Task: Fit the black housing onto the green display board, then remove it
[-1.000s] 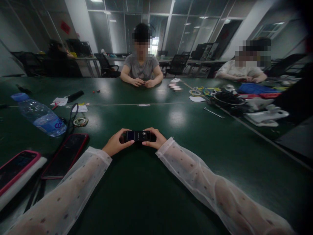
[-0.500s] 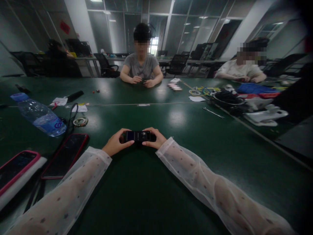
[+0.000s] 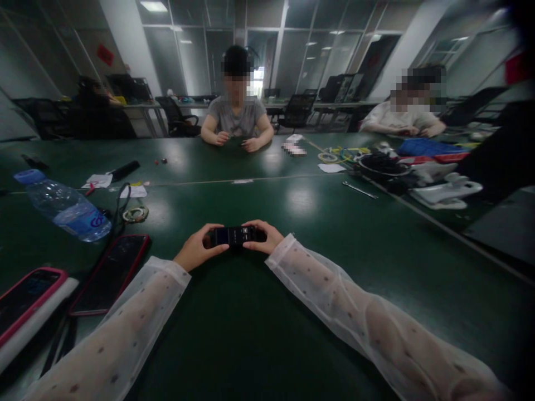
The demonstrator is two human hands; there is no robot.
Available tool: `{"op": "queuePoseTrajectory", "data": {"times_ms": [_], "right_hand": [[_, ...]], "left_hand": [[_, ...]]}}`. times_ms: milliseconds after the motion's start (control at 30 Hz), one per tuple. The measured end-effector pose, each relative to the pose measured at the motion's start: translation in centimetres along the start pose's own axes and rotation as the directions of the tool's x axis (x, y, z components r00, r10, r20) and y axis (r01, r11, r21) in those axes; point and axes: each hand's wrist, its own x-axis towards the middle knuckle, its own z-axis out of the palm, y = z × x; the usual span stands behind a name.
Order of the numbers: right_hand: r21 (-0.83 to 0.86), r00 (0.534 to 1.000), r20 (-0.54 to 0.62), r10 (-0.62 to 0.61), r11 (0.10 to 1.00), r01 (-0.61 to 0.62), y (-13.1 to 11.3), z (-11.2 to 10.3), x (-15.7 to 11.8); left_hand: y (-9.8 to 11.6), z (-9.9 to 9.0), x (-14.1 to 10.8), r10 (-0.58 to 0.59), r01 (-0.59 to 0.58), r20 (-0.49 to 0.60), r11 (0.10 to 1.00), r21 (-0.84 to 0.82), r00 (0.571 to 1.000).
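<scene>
Between my two hands is a small black device (image 3: 234, 236) with a dark screen on its left half and white markings on its right half; its exact kind does not show. My left hand (image 3: 199, 245) grips the left end, thumb along the near edge and fingers along the far edge. At the right end my right hand (image 3: 266, 236) holds it the same way. Both hands are low over the green table (image 3: 234, 323), and sheer dotted sleeves cover my forearms. A red-edged phone (image 3: 111, 274) lies beside my left forearm.
Left of me are a water bottle (image 3: 67, 206) lying tilted, a pink-cased phone (image 3: 31, 298) and a ring-shaped coil (image 3: 136, 214). A wrench (image 3: 360, 190) lies ahead on the right, near piled cables and a white clamp-like part (image 3: 447, 193). A person (image 3: 237, 111) sits opposite.
The view has shifted slightly, so the surroundings sit a little further left. My hands keep their hold on the device. The hands of the person opposite have moved apart.
</scene>
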Motion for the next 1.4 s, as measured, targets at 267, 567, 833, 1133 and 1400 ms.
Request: {"op": "queuePoseTrajectory", "data": {"times_ms": [267, 567, 833, 1133, 1400], "right_hand": [[0.007, 0.999, 0.012, 0.049, 0.999, -0.049, -0.7, -0.2, -0.2], [0.006, 0.999, 0.016, 0.029, 1.000, -0.029, -1.1, -0.3, -0.3], [-0.052, 0.999, -0.028, 0.041, 0.998, -0.043, -0.7, 0.2, -0.4], [-0.139, 0.999, -0.050, -0.003, 0.990, -0.004, -0.5, 0.6, -0.5], [-0.214, 0.993, -0.091, -0.071, 0.976, 0.050, -0.6, 0.7, -0.4]], "left_hand": [[-0.1, 0.0, 0.0, -0.010, 0.010, -0.011, 1.000, -0.030, 1.000], [-0.4, -0.1, 0.1, -0.040, 0.041, 0.005, 0.998, -0.042, 0.999], [-0.6, 0.1, 0.2, -0.025, 0.025, -0.029, 0.999, -0.022, 0.999], [-0.4, 0.1, 0.1, -0.013, 0.014, -0.050, 1.000, 0.028, 0.999], [0.1, 0.0, 0.0, -0.020, 0.019, -0.066, 1.000, -0.014, 0.998]]}}
